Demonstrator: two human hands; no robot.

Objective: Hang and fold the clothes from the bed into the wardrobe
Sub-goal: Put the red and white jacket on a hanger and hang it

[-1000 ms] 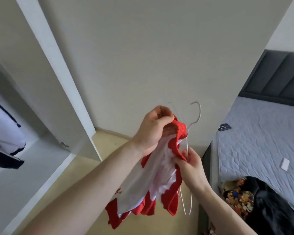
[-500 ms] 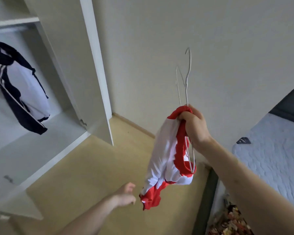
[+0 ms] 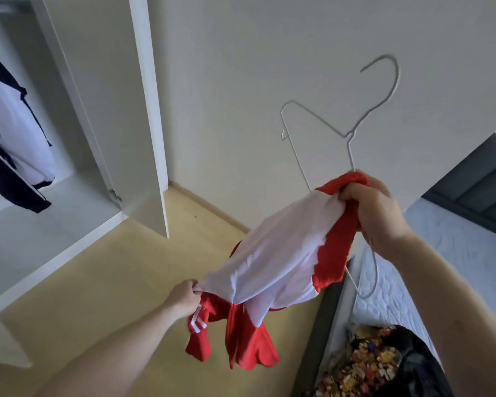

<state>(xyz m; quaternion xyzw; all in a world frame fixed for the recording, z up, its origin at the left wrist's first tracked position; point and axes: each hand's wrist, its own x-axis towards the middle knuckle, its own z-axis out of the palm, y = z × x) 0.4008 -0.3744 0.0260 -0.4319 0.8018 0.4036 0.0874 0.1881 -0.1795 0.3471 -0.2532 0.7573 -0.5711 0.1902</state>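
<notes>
At right of frame, the right hand (image 3: 377, 209) grips a wire hanger (image 3: 352, 130) and red-and-white shirt (image 3: 284, 259) — the left hand (image 3: 184, 298) pinches its hem, lower centre.

Right hand (image 3: 375, 213) gripping shirt (image 3: 281, 253), apparently hanger (image 3: 352, 133)

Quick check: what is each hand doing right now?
Left hand: grips the lower edge of the red and white shirt.
Right hand: grips the shirt's collar together with the wire hanger.
</notes>
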